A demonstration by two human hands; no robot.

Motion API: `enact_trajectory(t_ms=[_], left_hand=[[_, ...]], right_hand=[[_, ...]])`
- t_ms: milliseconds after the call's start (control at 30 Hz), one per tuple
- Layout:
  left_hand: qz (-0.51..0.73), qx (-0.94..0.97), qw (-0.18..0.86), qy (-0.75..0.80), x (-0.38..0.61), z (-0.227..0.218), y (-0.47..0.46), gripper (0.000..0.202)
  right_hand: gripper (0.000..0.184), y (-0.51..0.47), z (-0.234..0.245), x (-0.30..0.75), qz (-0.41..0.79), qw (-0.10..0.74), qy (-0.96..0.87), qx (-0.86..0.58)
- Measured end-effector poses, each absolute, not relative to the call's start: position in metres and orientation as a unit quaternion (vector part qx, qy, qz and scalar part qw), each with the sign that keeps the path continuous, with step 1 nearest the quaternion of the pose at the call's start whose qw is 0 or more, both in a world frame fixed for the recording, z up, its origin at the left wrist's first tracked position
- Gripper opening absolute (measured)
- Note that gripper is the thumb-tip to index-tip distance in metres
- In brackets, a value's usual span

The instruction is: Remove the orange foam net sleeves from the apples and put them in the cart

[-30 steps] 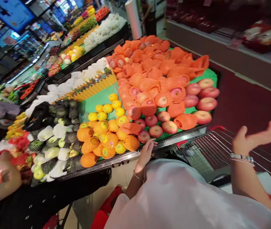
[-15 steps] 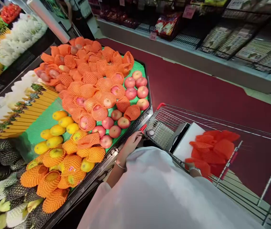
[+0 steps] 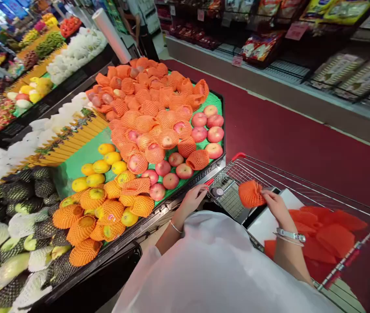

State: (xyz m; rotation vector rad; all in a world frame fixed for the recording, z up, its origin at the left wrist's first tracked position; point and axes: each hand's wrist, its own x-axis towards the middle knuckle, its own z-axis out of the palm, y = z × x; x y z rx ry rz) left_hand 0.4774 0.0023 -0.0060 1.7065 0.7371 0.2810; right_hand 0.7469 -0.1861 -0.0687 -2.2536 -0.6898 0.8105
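Observation:
My right hand (image 3: 278,208) is closed on an orange foam fruit net (image 3: 251,194), which it holds over the wire shopping cart (image 3: 269,174). More orange nets (image 3: 328,230) lie in the cart beside a white sheet. My left hand (image 3: 193,200) rests on the metal rim of the fruit display (image 3: 168,208), fingers loosely laid down and holding nothing, just beside the cart's red corner. Bare red apples (image 3: 172,174) lie on green matting right in front of that hand. Netted apples (image 3: 152,117) are piled behind them.
Yellow fruit (image 3: 102,165), some in orange nets, lies left of the apples, with dark and white netted fruit (image 3: 25,217) further left. A roll of plastic bags (image 3: 111,34) stands at the display's far end. A red aisle floor (image 3: 285,130) runs past shelves of packaged goods (image 3: 335,69).
The view has swung right and back toward the display. My right hand dropped from the air into the cart and came up holding an orange net. My left hand stayed on the rim.

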Motion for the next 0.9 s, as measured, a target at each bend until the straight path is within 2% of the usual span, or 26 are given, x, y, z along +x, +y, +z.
enact_trajectory(t_ms=[100,167,333,433,500,567,633,700,800,900], left_hand=[[0.224,0.662,0.621,0.354,0.467,-0.008,0.001,0.039],[0.302,0.607,0.626,0.386,0.453,-0.004,0.000,0.048],[0.456,0.541,0.503,0.496,0.403,0.023,-0.004,0.061],[0.493,0.559,0.422,0.516,0.375,0.041,-0.005,0.050],[0.470,0.583,0.385,0.540,0.362,0.046,-0.004,0.042],[0.406,0.592,0.412,0.561,0.353,0.043,-0.003,0.048],[0.333,0.577,0.495,0.558,0.348,0.035,-0.002,0.054],[0.298,0.551,0.559,0.543,0.345,0.027,-0.004,0.051],[0.327,0.530,0.561,0.545,0.340,0.022,-0.006,0.043],[0.373,0.514,0.546,0.546,0.332,0.025,-0.008,0.041]], right_hand=[[0.033,-0.127,-0.025,0.721,0.369,0.495,-0.345,-0.707],[0.032,-0.095,0.004,0.690,0.411,0.535,-0.398,-0.621],[0.029,-0.050,0.036,0.606,0.425,0.488,-0.554,-0.523],[0.028,-0.041,0.023,0.575,0.424,0.471,-0.605,-0.482],[0.028,-0.038,0.010,0.564,0.411,0.460,-0.634,-0.467],[0.029,-0.038,-0.002,0.557,0.390,0.449,-0.666,-0.449],[0.033,-0.038,-0.009,0.552,0.373,0.435,-0.699,-0.427],[0.035,-0.036,-0.013,0.548,0.361,0.421,-0.724,-0.410],[0.036,-0.031,-0.015,0.545,0.355,0.375,-0.750,-0.413],[0.029,-0.025,-0.016,0.543,0.365,0.329,-0.741,-0.458]])
